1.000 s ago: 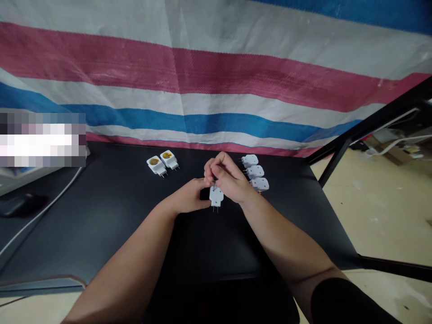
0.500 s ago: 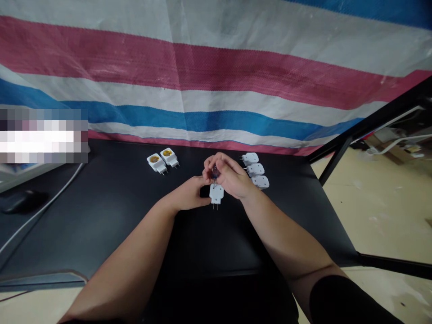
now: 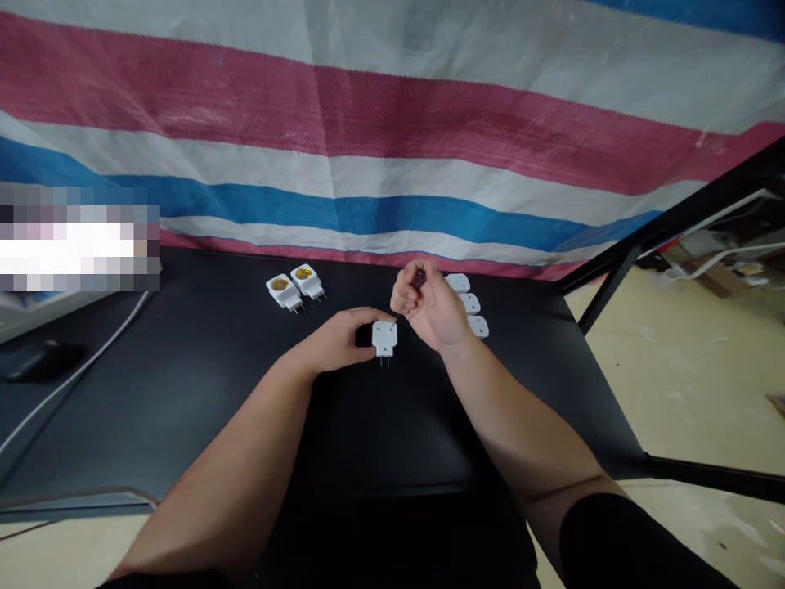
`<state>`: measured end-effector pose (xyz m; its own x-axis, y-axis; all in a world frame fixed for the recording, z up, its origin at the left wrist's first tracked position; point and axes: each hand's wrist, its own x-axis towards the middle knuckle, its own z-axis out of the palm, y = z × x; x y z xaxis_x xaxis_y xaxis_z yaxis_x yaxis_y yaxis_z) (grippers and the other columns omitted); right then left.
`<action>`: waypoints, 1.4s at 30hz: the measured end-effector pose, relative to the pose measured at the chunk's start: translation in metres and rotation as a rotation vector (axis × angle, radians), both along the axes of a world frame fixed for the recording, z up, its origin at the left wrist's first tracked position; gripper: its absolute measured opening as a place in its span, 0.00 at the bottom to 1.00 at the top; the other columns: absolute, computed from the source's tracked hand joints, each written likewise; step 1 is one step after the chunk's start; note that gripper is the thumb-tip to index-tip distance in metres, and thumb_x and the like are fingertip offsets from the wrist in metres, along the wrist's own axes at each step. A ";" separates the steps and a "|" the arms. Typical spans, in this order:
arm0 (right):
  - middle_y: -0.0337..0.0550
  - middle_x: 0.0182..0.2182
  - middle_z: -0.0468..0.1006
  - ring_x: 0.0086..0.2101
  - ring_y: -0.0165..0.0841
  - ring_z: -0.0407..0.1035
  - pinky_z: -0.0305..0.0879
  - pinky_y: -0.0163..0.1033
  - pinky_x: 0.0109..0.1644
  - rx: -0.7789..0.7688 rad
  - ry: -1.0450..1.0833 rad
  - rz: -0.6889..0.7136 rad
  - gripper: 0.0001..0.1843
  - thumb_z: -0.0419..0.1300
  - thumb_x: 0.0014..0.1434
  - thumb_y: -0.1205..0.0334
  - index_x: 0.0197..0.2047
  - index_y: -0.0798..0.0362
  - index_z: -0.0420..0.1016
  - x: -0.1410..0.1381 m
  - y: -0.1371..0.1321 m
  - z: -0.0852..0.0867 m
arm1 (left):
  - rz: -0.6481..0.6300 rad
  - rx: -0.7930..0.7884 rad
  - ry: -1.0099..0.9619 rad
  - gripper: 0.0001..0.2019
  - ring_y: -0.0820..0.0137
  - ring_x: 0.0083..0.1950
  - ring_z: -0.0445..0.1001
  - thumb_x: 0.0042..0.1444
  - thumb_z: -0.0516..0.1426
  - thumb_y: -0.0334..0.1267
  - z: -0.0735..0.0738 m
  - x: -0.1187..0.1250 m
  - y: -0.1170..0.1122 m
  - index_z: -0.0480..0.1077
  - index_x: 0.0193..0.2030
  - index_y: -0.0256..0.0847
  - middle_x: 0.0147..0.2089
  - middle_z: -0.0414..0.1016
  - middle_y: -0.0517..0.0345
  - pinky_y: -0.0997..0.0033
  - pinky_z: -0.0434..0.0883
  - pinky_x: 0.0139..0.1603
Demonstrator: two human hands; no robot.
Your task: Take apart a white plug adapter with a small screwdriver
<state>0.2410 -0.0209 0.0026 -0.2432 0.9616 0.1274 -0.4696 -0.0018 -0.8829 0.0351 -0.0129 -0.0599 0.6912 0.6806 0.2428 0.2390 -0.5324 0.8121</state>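
While a black table (image 3: 184, 409) carries everything, the left hand (image 3: 334, 342) curls against the left edge of a white plug (image 3: 384, 338), its prongs toward the person. The right hand (image 3: 431, 307) pinches a small screwdriver (image 3: 419, 280) above that plug. Beyond it lie three plugs (image 3: 471, 303); left of it, two yellow-centred sockets (image 3: 292, 286).

I see one white plug adapter (image 3: 384, 338) lying flat near the tabletop (image 3: 184, 409) middle, two metal pins pointing to near edge; a thin dark-handled screwdriver (image 3: 419, 279) has its tip just above it.
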 end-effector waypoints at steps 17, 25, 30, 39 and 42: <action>0.41 0.35 0.79 0.36 0.37 0.71 0.69 0.46 0.43 0.614 -0.662 -0.278 0.09 0.72 0.67 0.51 0.37 0.45 0.84 0.026 0.003 0.000 | 0.018 -0.065 -0.002 0.28 0.57 0.60 0.82 0.55 0.66 0.26 0.001 0.000 -0.001 0.76 0.64 0.45 0.62 0.83 0.51 0.53 0.77 0.63; 0.38 0.30 0.79 0.31 0.36 0.71 0.71 0.45 0.40 0.487 -0.687 -0.477 0.13 0.79 0.58 0.53 0.36 0.46 0.80 0.022 -0.002 -0.001 | 0.043 -0.061 0.011 0.29 0.56 0.60 0.82 0.55 0.66 0.27 0.000 0.002 -0.002 0.76 0.64 0.45 0.62 0.83 0.50 0.51 0.78 0.63; 0.39 0.35 0.82 0.35 0.36 0.78 0.76 0.44 0.42 0.422 -0.615 -0.254 0.18 0.80 0.58 0.54 0.38 0.47 0.75 0.031 -0.002 -0.002 | 0.030 -0.044 0.005 0.28 0.56 0.60 0.82 0.56 0.66 0.27 0.001 0.002 -0.002 0.77 0.63 0.45 0.62 0.83 0.51 0.51 0.76 0.66; 0.44 0.41 0.86 0.42 0.36 0.84 0.83 0.47 0.50 0.301 -0.363 0.016 0.16 0.79 0.59 0.52 0.37 0.51 0.79 0.048 0.015 -0.004 | 0.012 -0.031 0.047 0.31 0.56 0.66 0.80 0.56 0.64 0.24 0.001 0.001 -0.001 0.74 0.67 0.48 0.66 0.81 0.53 0.48 0.73 0.71; 0.40 0.42 0.83 0.41 0.34 0.84 0.83 0.44 0.50 0.332 -0.321 0.056 0.14 0.80 0.57 0.55 0.36 0.51 0.82 0.053 0.021 -0.005 | 0.007 -0.024 0.066 0.32 0.57 0.65 0.80 0.56 0.63 0.23 0.003 0.001 -0.001 0.75 0.67 0.48 0.66 0.82 0.53 0.49 0.73 0.71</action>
